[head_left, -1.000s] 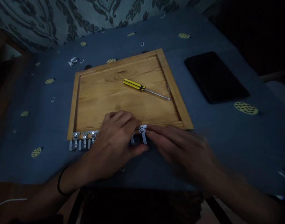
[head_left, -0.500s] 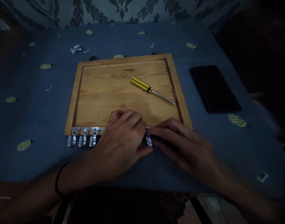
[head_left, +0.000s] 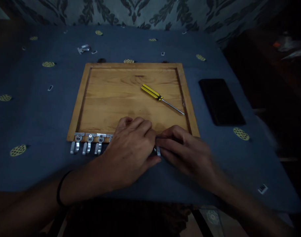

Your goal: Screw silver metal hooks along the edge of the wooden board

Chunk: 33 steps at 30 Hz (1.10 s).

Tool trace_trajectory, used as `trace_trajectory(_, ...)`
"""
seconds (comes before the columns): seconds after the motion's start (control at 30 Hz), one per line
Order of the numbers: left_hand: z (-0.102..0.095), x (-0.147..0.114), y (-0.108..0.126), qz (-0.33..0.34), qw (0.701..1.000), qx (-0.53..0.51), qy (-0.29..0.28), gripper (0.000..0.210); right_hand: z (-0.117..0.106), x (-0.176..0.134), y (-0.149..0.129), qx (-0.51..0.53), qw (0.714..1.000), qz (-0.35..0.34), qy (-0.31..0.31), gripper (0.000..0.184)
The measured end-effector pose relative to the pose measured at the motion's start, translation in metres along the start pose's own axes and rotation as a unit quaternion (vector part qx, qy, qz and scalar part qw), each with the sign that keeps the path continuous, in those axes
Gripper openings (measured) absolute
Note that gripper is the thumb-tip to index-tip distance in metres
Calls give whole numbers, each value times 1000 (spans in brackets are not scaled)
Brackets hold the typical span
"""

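A wooden tray-like board (head_left: 111,98) with a raised frame lies on the table. Several metal hooks (head_left: 89,144) sit in a row along its near edge, at the left. My left hand (head_left: 134,151) curls over the middle of that edge, its fingers bent and hiding part of the row. From the right, my right hand (head_left: 187,154) pinches at a metal hook (head_left: 158,151) on the near edge, most of it covered by the fingers. A yellow and black screwdriver (head_left: 151,92) rests on the board, its shaft pointing right and toward me.
Right of the board lies a dark flat object (head_left: 221,102), like a tablet. Loose metal hooks (head_left: 84,48) lie beyond the board's far left corner. The blue patterned cloth (head_left: 37,121) covers the table up to a patterned wall (head_left: 152,14).
The view has shifted slightly. My right fingers have closed further over the hook, so less of it shows. My left hand stays in about the same place on the edge.
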State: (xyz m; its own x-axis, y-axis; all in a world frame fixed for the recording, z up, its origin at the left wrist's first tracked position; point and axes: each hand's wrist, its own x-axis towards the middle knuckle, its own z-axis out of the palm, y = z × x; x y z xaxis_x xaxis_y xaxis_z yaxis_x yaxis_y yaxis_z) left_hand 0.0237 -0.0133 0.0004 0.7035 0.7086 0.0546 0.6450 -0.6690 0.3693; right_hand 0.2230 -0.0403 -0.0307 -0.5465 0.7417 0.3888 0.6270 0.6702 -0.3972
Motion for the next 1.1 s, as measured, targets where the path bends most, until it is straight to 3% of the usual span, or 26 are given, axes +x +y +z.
trace_trajectory(0.23,2,-1,0,7,1000,2,15,30,4,-1,-3,-77,997,0,16,13)
trace_trajectory(0.8,0,0,0,3,1000,-3,-2,30,4,-4,3,24,999,39,18,9)
trace_trajectory(1.1,3,-2,-1,13,999,-10,28,30,1,-8,3,63,996,49,36,16)
